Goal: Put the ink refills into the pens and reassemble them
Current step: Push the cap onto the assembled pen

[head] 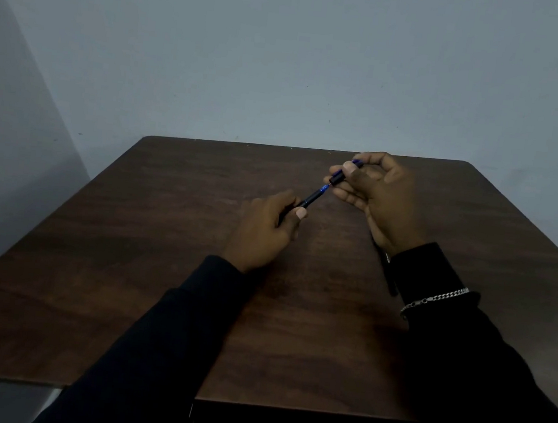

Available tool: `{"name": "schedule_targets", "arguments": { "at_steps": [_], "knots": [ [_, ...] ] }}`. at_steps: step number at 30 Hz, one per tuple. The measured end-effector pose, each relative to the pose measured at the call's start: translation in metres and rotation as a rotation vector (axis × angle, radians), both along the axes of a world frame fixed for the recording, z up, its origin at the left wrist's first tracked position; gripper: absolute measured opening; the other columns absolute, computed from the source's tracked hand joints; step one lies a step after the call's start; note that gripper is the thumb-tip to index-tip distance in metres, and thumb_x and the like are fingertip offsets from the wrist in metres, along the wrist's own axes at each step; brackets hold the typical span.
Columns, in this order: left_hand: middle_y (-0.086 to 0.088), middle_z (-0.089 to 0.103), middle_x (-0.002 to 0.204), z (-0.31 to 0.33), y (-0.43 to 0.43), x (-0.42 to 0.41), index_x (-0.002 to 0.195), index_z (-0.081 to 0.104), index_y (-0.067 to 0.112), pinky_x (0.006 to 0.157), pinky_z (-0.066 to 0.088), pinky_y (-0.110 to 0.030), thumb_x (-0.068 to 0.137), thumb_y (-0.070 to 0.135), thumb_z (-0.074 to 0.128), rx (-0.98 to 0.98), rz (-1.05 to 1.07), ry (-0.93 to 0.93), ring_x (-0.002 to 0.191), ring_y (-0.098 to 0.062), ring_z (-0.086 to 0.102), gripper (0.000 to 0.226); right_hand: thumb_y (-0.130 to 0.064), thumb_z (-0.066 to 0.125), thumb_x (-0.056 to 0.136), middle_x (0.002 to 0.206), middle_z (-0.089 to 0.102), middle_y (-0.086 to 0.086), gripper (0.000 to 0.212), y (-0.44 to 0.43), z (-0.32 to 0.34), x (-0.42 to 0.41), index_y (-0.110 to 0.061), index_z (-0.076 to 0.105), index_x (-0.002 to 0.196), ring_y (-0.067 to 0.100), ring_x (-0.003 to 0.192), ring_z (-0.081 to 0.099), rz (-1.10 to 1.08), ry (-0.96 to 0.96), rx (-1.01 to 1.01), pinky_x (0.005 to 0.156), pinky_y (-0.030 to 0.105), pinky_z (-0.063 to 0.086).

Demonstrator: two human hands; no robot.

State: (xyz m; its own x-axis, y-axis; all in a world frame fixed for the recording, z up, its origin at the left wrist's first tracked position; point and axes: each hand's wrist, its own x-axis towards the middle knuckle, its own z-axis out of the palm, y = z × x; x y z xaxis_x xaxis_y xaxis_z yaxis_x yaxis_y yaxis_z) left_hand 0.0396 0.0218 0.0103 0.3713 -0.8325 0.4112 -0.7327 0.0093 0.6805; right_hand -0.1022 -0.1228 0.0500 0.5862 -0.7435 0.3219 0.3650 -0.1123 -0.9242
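Pinching the black near end of 1 pen [314,198] with the left grip [265,227], pinching its blue far end with the right grip [379,197], holding it above the far half of the bench [165,233].

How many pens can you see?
2. One pen, in two parts, is held between the left hand and right hand. A likely second pen lies on the table under the right wrist, mostly hidden. Others may be hidden.
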Motion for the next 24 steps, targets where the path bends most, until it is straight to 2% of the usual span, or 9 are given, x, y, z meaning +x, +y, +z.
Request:
{"name": "schedule_targets", "arguments": {
  "at_steps": [5, 9, 12, 16, 19, 21, 24],
  "knots": [
    [-0.003, 0.07, 0.073, 0.0, 0.0, 0.0, 0.094, 0.066, 0.009, 0.059, 0.043, -0.023, 0.109, 0.022, 0.055, -0.024, -0.013, -0.008, 0.067, -0.015, 0.061, 0.023, -0.013, 0.072, 0.095, 0.096, 0.08, 0.013, 0.015, 0.005, -0.004, 0.004, -0.01, 0.059, 0.103, 0.028, 0.09, 0.079, 0.028, 0.101, -0.106, 0.069, 0.032, 0.063],
    [-0.005, 0.07, 0.071, -0.001, 0.0, 0.001, 0.09, 0.066, 0.005, 0.059, 0.041, -0.029, 0.108, 0.018, 0.057, -0.055, -0.003, -0.025, 0.061, -0.013, 0.059, 0.024, -0.008, 0.072, 0.095, 0.089, 0.08, 0.014, 0.013, 0.012, -0.008, 0.009, -0.012, 0.061, 0.091, 0.027, 0.076, 0.079, 0.023, 0.149, -0.139, 0.065, 0.032, 0.063],
    [-0.006, 0.068, 0.07, -0.005, -0.001, 0.001, 0.089, 0.066, 0.006, 0.059, 0.043, -0.035, 0.108, 0.018, 0.057, -0.056, 0.008, -0.028, 0.062, -0.02, 0.06, 0.024, -0.006, 0.072, 0.094, 0.089, 0.079, 0.019, 0.012, 0.014, -0.01, 0.009, -0.009, 0.061, 0.091, 0.027, 0.073, 0.078, 0.009, 0.135, -0.15, 0.065, 0.032, 0.063],
    [-0.003, 0.068, 0.07, -0.006, -0.004, -0.001, 0.088, 0.066, 0.008, 0.059, 0.044, -0.035, 0.108, 0.02, 0.057, -0.069, 0.02, 0.021, 0.063, -0.017, 0.061, 0.025, -0.008, 0.073, 0.094, 0.088, 0.079, 0.018, 0.01, 0.013, -0.012, 0.01, -0.011, 0.064, 0.091, 0.027, 0.074, 0.078, -0.021, 0.121, -0.161, 0.064, 0.032, 0.063],
    [0.001, 0.07, 0.072, -0.004, -0.008, -0.006, 0.092, 0.069, 0.01, 0.06, 0.047, -0.033, 0.108, 0.023, 0.057, 0.001, 0.007, 0.133, 0.06, -0.008, 0.06, 0.024, -0.007, 0.074, 0.093, 0.079, 0.079, 0.01, 0.008, 0.008, -0.011, 0.01, -0.01, 0.067, 0.093, 0.022, 0.068, 0.077, -0.054, 0.177, -0.171, 0.061, 0.029, 0.062],
    [0.004, 0.068, 0.074, -0.001, -0.01, -0.009, 0.096, 0.071, 0.013, 0.059, 0.05, -0.027, 0.109, 0.028, 0.057, 0.074, -0.026, 0.179, 0.06, 0.0, 0.06, 0.024, -0.007, 0.075, 0.091, 0.072, 0.078, 0.004, 0.007, 0.002, -0.009, 0.008, -0.009, 0.069, 0.093, 0.017, 0.063, 0.076, -0.063, 0.236, -0.175, 0.06, 0.027, 0.062],
    [-0.001, 0.065, 0.072, 0.006, -0.016, -0.014, 0.088, 0.072, 0.008, 0.064, 0.05, -0.029, 0.107, 0.028, 0.061, 0.139, -0.06, 0.209, 0.061, -0.006, 0.06, 0.029, -0.004, 0.076, 0.09, 0.066, 0.076, 0.001, 0.013, -0.007, -0.005, 0.002, 0.0, 0.07, 0.101, 0.012, 0.057, 0.073, -0.065, 0.313, -0.175, 0.056, 0.023, 0.06]
  ]
}}
